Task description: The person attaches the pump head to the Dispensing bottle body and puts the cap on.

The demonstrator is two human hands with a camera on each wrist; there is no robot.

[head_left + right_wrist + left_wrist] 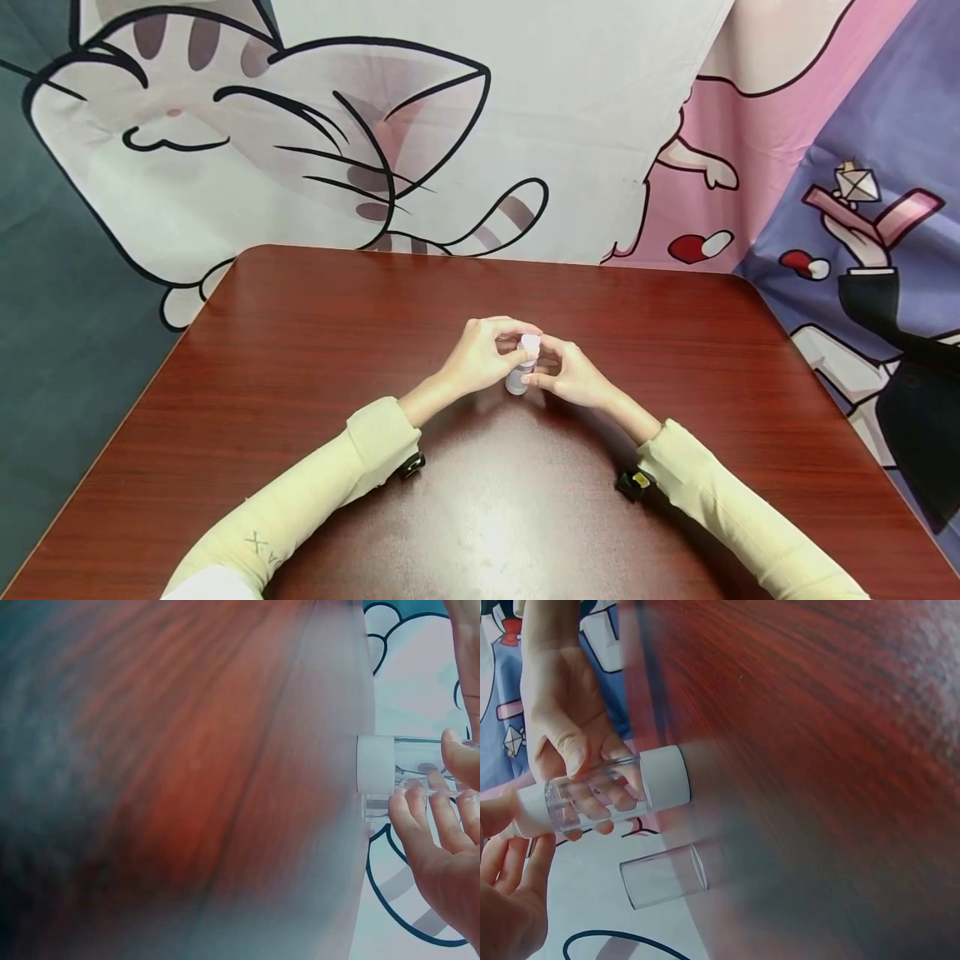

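Note:
A small clear bottle (516,383) with a white base stands upright on the table between my hands. My left hand (482,357) pinches the white cap (534,811) at its top, thumb on one side and fingers on the other. Lower down, my right hand (576,379) holds the transparent body (592,801) between thumb and fingers. The white base (375,763) shows below the fingers in both wrist views. Beside the bottle, a clear open-ended cylinder (662,877) stands on the tabletop; my hands hide it in the head view.
The reddish-brown wooden table (337,317) spreads around both forearms, with a bright glare near its front. Behind it hangs a cartoon-printed cloth (585,125). Dark wrist cameras (634,483) sit under the pale sleeves (315,475).

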